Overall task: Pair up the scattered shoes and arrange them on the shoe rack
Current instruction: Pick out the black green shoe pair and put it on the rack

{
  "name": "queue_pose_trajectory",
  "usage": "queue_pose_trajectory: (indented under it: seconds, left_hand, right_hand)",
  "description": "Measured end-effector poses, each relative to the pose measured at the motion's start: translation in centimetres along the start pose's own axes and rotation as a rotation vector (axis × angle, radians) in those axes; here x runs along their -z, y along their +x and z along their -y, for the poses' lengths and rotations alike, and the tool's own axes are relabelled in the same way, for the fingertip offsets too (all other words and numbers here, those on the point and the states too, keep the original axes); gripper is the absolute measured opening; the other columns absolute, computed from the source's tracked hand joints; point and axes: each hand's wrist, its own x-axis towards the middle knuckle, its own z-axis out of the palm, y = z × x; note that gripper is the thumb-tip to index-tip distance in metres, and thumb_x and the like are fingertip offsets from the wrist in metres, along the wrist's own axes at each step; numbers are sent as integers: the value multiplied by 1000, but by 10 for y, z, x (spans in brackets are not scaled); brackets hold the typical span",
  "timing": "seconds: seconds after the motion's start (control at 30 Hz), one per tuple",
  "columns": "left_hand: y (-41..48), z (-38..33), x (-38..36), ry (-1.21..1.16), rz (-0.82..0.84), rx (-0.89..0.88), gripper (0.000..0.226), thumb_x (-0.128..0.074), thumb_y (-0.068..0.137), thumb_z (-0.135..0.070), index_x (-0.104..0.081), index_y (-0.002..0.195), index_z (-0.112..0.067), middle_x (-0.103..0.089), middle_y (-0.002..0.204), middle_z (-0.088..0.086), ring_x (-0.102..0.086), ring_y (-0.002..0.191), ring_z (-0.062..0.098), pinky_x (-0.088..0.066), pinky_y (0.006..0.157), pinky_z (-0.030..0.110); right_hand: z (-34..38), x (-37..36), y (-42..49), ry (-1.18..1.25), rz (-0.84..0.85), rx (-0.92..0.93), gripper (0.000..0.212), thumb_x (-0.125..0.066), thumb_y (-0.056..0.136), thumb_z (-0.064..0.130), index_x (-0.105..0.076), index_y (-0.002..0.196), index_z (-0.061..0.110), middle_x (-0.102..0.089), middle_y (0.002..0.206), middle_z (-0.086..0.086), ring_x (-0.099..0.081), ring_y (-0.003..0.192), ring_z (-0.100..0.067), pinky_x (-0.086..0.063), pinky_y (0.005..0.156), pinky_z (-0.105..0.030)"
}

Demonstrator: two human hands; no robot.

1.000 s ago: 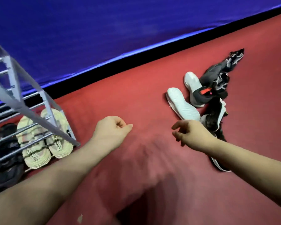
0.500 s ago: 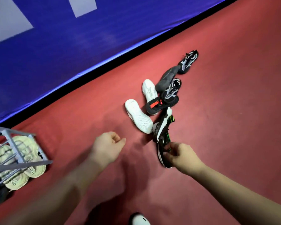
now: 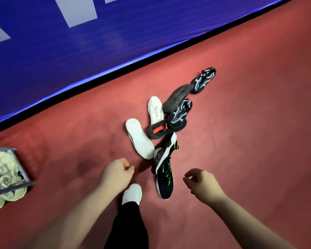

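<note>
Several loose shoes lie in a heap on the red floor. A black shoe with green stripes (image 3: 166,180) is nearest, its mate (image 3: 166,151) tipped on its side just beyond. Two white shoes (image 3: 140,139) (image 3: 155,109) lie sole up to the left. A dark grey shoe with a red tab (image 3: 157,131), a grey sole (image 3: 177,97) and two black-and-white knit shoes (image 3: 180,115) (image 3: 204,79) lie further back. My left hand (image 3: 117,172) is a fist left of the black-green shoe and holds nothing. My right hand (image 3: 203,184) hovers right of that shoe, fingers loosely curled, empty.
The grey metal shoe rack (image 3: 13,186) shows only its corner at the left edge, with a pale yellow pair (image 3: 6,166) on its bottom shelf. A blue padded wall (image 3: 79,51) with a black base runs behind the shoes. My white-shod foot (image 3: 132,194) stands between my arms.
The view has swung right and closer to the heap, and the rack has slid to the left edge. My right hand touched the black-green shoe half a second ago and is now off it.
</note>
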Motion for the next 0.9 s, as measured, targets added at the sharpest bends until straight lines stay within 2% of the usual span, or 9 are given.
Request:
queue_pose_trajectory:
  seconds: [0.1,0.23,0.3,0.37,0.5,0.63,0.7,0.8,0.9]
  left_hand:
    - [28,-3,-6,61,34,33,18,-58,88,-30,-66,87,-13,-71,91,9,-64,93,28,-46,75,29]
    - [60,-4,-24,115,79,76,24,-55,90,-30,-66,96,-10,-71,100,10,-63,99,29,-47,80,30]
    - [67,0,-35,103,94,117,24,-55,90,-30,-66,96,-10,-70,99,11,-63,98,29,-46,78,30]
    - [70,8,-52,62,115,185,23,-56,89,-29,-66,93,-9,-70,95,11,-63,95,29,-45,75,30]
    - [69,25,-83,-24,167,274,24,-56,86,-33,-59,73,-13,-69,83,12,-64,85,31,-44,70,33]
    - [70,32,-118,-21,150,349,22,-54,89,-32,-64,85,-13,-68,93,11,-61,94,28,-39,73,30]
    - [71,31,-139,-17,163,376,21,-51,90,-29,-65,89,-13,-69,98,11,-62,98,27,-38,73,27]
    - [73,33,-171,-59,214,407,20,-53,89,-28,-64,91,-12,-67,90,11,-64,92,26,-44,76,28]
    - [78,44,-194,-73,204,432,24,-56,84,-34,-66,90,-14,-64,79,4,-64,86,24,-47,78,30]
  right_hand:
    - [5,11,33,-33,25,-16,19,-57,84,24,-68,93,13,-70,74,-6,-67,72,-26,-53,69,-31]
    - [3,14,84,-125,50,-7,22,-56,86,26,-68,99,14,-70,81,-7,-67,80,-25,-48,71,-27]
    - [0,13,102,-139,55,-17,23,-56,86,27,-69,101,14,-72,90,-8,-64,79,-23,-44,68,-25]
    - [-9,10,125,-207,111,2,25,-56,86,28,-68,103,15,-71,98,-7,-63,87,-23,-40,68,-23]
    - [-27,0,169,-376,195,52,30,-55,88,27,-64,114,14,-68,110,-8,-62,102,-25,-45,78,-28]
    - [-42,-20,213,-579,290,152,39,-52,90,25,-50,127,15,-56,124,-12,-57,112,-30,-47,87,-34]
    - [-51,-33,228,-604,272,180,43,-53,90,24,-43,131,17,-50,128,-11,-54,114,-32,-48,89,-38]
    - [-58,-56,248,-697,278,284,52,-55,89,20,-33,136,21,-43,131,-8,-48,118,-32,-45,90,-40]
    - [-61,-82,265,-763,173,432,54,-54,87,13,-33,136,22,-39,132,-7,-42,121,-30,-43,91,-41]
